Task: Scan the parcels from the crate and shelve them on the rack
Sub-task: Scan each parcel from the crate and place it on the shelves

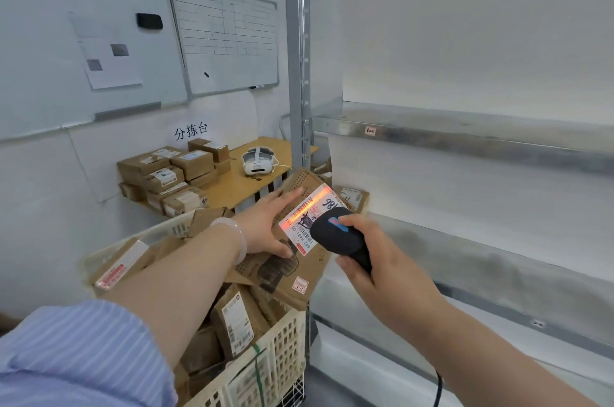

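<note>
My left hand [265,224] holds a flat brown cardboard parcel [292,277] above the cream plastic crate [282,360]. The parcel's white shipping label [307,217] faces up, and a red scan line glows across its barcode. My right hand [375,260] grips a black handheld scanner [339,235] with a blue button, aimed at that label from just to its right. The crate holds several more brown parcels [236,320]. The grey metal rack [465,137] stands on the right, with bare shelves where visible.
A wooden table [239,187] at the back carries a stack of several brown boxes [169,174] and a white headset [257,162]. Two whiteboards [226,38] hang on the left wall. The rack's upright post [297,57] rises just behind the parcel.
</note>
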{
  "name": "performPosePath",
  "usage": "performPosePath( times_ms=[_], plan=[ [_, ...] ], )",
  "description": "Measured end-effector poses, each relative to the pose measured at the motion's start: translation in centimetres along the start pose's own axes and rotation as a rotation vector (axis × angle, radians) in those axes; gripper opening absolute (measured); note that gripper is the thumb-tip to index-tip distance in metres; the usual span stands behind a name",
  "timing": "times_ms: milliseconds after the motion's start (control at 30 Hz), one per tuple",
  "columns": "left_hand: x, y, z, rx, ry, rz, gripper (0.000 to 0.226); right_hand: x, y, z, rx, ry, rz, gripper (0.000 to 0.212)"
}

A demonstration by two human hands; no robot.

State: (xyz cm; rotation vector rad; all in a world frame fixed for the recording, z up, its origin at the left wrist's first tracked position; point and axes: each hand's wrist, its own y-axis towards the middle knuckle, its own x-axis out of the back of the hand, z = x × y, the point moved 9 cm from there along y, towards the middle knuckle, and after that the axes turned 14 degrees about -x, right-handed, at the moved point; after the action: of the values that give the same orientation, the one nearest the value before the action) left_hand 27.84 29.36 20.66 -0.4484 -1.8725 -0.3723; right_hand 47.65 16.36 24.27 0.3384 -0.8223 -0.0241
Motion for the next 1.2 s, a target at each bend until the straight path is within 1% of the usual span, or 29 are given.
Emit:
performPosePath(
  times_ms=[367,500,567,667,867,1100,1200],
  plan=[
    [-1.7,3.1,-1.3,-0.069,-0.024,0.040,0.126,1.7,0.2,-2.3,-0.056,0.011,-0.045,0.049],
    [-3.3,4.3,-1.9,-0.057,-0.071,0.053,0.127,2.2,0.3,-3.7,-0.079,0.012,-0.056,0.049],
    [-4.5,5.1,-2.3,-0.055,-0.133,0.049,0.127,2.4,0.2,-5.0,-0.111,0.045,-0.058,0.050],
    [-6.9,6.5,-3.1,-0.044,-0.266,0.038,0.129,2.3,0.1,-7.9,-0.197,0.092,-0.054,0.049],
    [-12.2,10.2,-4.4,-0.005,-0.480,0.130,0.129,1.1,1.1,-14.6,-0.402,0.104,-0.081,0.048],
    [-16.1,16.7,-4.2,-0.027,-0.659,0.200,0.129,-0.2,4.5,-20.8,-0.595,0.088,-0.216,0.044],
    [-17.1,19.9,-3.6,-0.021,-0.708,0.226,0.128,-1.1,6.4,-23.4,-0.689,0.073,-0.247,0.041]
  ],
)
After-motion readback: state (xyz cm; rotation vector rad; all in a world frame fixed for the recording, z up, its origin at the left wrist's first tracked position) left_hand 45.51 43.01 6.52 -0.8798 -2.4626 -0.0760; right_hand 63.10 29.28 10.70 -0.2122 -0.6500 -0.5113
